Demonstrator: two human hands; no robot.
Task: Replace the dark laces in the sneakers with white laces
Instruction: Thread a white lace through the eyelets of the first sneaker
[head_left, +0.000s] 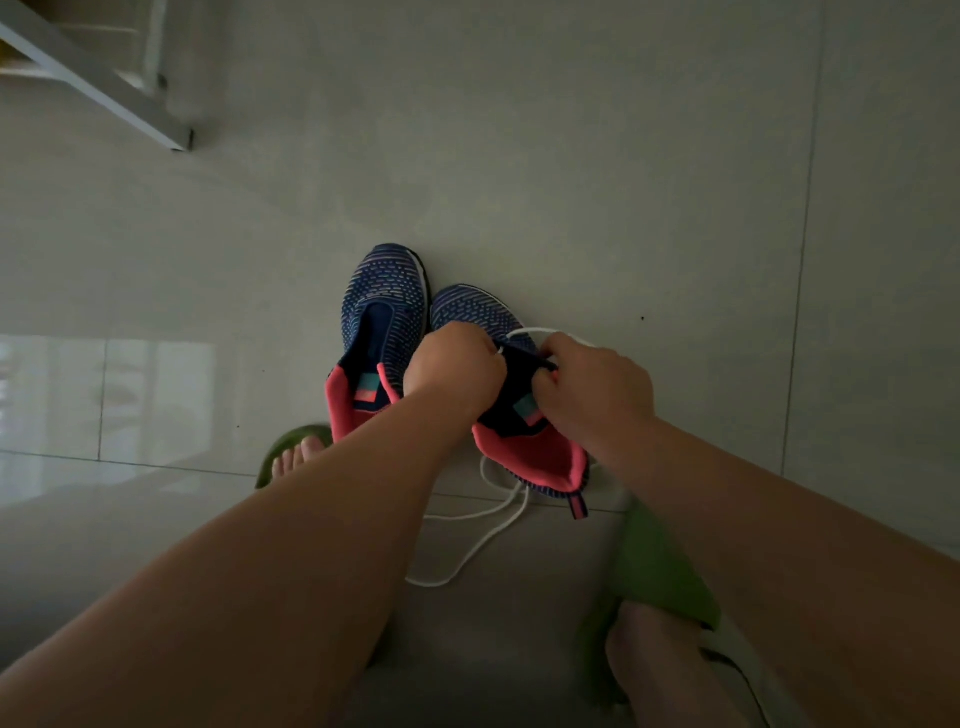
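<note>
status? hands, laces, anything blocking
Both hands, left and right, grip the white lace at the right sneaker. Left sneaker unlaced. Slack trails on floor; nothing blocking.

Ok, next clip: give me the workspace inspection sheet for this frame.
Surface: pale glossy tiled floor, dimly lit.
Job's things: right sneaker being worked on, white lace looping over it and trailing behind its heel; left sneaker beside it, no lace seen.
Clutter: nothing seen.
Grippers: left hand and right hand both pinching at the right sneaker's lacing area.
Cables: nothing seen.
Surroundings: green slippers on the person's feet; white furniture frame top left.
</note>
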